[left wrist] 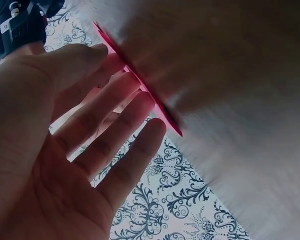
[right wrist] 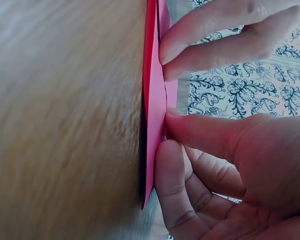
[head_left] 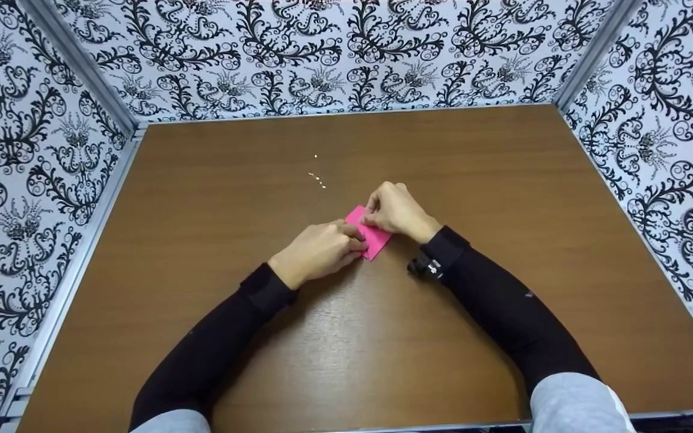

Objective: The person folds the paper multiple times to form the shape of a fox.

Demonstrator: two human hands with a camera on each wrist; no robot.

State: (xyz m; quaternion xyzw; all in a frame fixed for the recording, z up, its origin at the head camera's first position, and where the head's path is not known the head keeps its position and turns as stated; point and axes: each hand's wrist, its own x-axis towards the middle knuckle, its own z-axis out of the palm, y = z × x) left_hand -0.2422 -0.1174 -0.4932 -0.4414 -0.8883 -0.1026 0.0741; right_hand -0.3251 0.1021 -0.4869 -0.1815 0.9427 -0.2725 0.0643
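Observation:
A folded piece of pink paper (head_left: 376, 242) lies on the wooden table, between my two hands. My left hand (head_left: 320, 246) presses its left part with extended fingers; the left wrist view shows these fingertips lined up along the thin pink sheet (left wrist: 157, 107). From the upper right, my right hand (head_left: 399, 209) pinches at the paper with thumb and forefinger. In the right wrist view, the layered paper (right wrist: 154, 125) stands slightly apart along a fold, with the right thumb and forefinger at that edge. Two left-hand fingers (right wrist: 205, 40) touch the same edge farther up.
Several small white flecks (head_left: 317, 179) show on the brown table (head_left: 232, 162) beyond the hands. Patterned black-and-white panels (head_left: 322, 57) enclose the back and sides, set in a metal frame (head_left: 82, 66). A small dark camera (head_left: 425, 266) hangs at the right wrist.

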